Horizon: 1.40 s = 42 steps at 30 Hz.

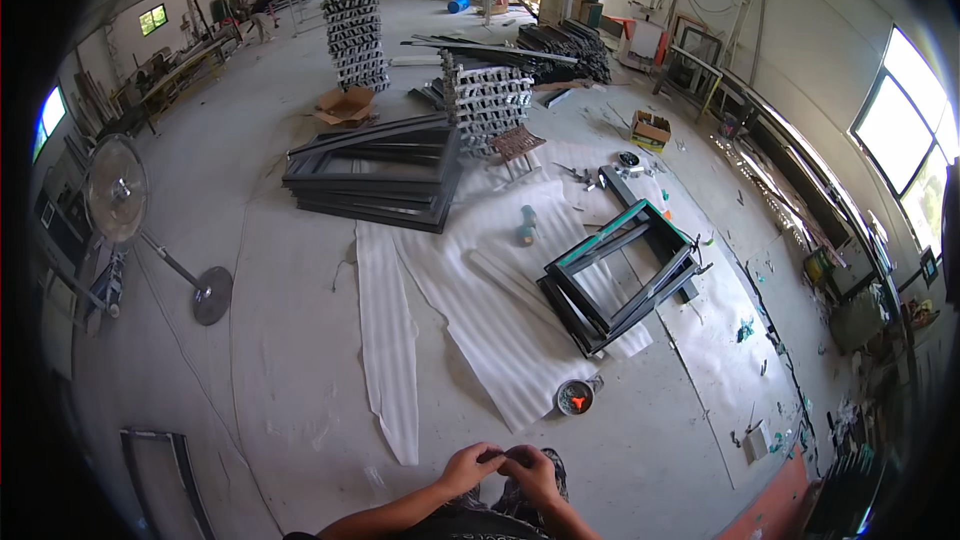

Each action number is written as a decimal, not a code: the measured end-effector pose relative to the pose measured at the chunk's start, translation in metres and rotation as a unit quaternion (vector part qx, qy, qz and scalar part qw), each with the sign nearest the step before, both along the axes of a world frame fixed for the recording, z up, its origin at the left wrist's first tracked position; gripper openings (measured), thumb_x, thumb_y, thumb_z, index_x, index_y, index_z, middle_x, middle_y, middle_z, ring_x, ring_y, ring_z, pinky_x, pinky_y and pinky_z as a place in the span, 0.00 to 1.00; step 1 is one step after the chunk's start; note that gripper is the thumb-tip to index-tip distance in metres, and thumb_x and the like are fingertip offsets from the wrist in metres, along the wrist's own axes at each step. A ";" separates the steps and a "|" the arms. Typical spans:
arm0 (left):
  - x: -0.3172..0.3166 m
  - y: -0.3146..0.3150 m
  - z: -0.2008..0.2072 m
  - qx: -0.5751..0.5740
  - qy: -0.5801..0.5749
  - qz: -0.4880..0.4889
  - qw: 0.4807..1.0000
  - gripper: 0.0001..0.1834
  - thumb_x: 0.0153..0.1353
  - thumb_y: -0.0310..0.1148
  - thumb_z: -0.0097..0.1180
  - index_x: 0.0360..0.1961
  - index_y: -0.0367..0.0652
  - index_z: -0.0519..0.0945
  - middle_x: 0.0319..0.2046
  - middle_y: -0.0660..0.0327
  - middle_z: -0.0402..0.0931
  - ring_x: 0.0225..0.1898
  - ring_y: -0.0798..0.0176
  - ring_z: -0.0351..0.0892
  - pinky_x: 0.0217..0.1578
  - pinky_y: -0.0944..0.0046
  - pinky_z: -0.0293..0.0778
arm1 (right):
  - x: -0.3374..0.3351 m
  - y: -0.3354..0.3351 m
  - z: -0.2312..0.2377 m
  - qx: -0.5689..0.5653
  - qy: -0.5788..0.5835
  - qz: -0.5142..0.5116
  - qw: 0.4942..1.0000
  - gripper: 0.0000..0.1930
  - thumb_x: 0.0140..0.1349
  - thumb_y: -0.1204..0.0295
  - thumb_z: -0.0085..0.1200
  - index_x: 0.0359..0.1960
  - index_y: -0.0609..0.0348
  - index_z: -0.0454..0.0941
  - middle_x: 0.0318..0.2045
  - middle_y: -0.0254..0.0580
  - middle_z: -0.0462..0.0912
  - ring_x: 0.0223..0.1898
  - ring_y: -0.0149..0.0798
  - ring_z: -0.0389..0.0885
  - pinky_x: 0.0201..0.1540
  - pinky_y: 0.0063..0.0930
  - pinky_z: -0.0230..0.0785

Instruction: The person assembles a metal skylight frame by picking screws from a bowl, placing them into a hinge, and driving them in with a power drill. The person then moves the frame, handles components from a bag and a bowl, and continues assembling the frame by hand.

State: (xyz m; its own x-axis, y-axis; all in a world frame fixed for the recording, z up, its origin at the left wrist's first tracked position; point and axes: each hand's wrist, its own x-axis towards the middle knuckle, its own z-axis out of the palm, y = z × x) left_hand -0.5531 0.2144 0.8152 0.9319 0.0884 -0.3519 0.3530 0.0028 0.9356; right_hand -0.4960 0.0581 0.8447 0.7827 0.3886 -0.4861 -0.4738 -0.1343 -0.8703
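Note:
Low in the middle of the view, my left hand (468,468) and my right hand (536,473) meet fingertip to fingertip above my shoes. The fingers of both are closed in a pinch; whatever lies between them is too small or hidden to name. Just ahead and to the right sits a round bowl (575,397) of small parts with an orange piece in it. Beyond it, dark window frames (600,322) with a green strip along one edge lie stacked askew on white foam sheeting (470,340). A cordless drill (527,226) stands on the sheeting.
A stack of dark frames (370,185) lies farther off, near tall piles of metal profiles (487,105). An open cardboard box (345,107) stands behind. At left are a pedestal fan (118,190) and a frame (165,485). Scraps litter the floor at right.

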 end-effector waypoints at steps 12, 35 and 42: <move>0.222 0.085 -0.001 -0.128 0.038 0.257 0.957 0.04 0.64 0.25 0.53 0.39 0.39 0.75 0.33 0.65 0.76 0.35 0.71 0.76 0.38 0.69 0.76 | 0.233 0.095 -0.041 0.130 0.111 0.085 0.982 0.12 0.61 0.73 0.58 0.41 0.70 0.76 0.30 0.41 0.82 0.33 0.34 0.83 0.37 0.25 0.78; 0.710 0.340 0.033 -0.196 0.109 0.111 0.968 0.06 0.65 0.31 0.56 0.39 0.41 0.79 0.29 0.69 0.77 0.29 0.76 0.74 0.33 0.75 0.71 | 0.715 0.328 -0.012 0.028 -0.057 0.158 0.985 0.12 0.62 0.66 0.58 0.36 0.64 0.77 0.27 0.35 0.79 0.29 0.25 0.76 0.32 0.23 0.71; 0.799 0.397 0.048 -0.233 0.142 0.035 0.961 0.06 0.63 0.30 0.59 0.38 0.40 0.78 0.31 0.65 0.79 0.29 0.73 0.78 0.33 0.73 0.75 | 0.788 0.370 0.013 0.071 0.075 0.029 0.994 0.13 0.62 0.65 0.58 0.38 0.64 0.76 0.26 0.34 0.78 0.28 0.24 0.75 0.30 0.20 0.69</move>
State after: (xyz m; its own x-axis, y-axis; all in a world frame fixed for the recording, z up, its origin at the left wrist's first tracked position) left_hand 0.2462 0.6114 0.8630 0.7899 -0.0825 -0.6077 0.5779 0.4317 0.6926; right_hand 0.2925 0.4283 0.8578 0.6798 0.5034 -0.5333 -0.5951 -0.0463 -0.8023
